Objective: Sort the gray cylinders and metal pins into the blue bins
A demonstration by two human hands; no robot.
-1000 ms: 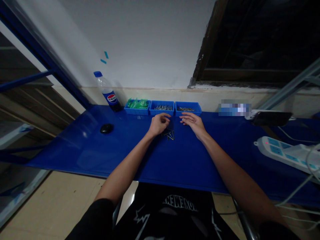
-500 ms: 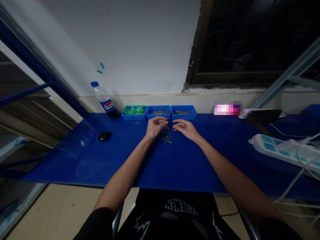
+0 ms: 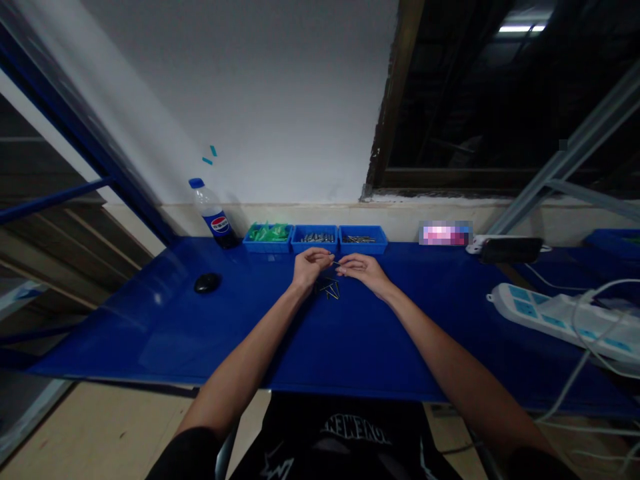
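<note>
Over the middle of the blue table, my left hand (image 3: 310, 268) pinches a long thin screw (image 3: 337, 263) between thumb and fingers. My right hand (image 3: 365, 272) has its fingertips closed at the other end of that screw, facing the left hand. Several more long screws (image 3: 330, 290) lie loose on the tabletop just below the hands. Behind the hands, a blue bin (image 3: 363, 249) holds similar long screws. The blue bin (image 3: 314, 249) beside it contains small metal parts, and a third bin (image 3: 267, 248) is filled with green plastic bags.
A cola bottle (image 3: 217, 223) stands at the back left, with a black mouse (image 3: 207, 283) in front of it. On the right lie a white power strip (image 3: 540, 312) with cables and a dark phone (image 3: 513, 250). The wall runs behind the blue table (image 3: 240, 320).
My right hand has moved left and its fingertips have closed on the end of the screw at my left hand. The camera view has shifted slightly.
</note>
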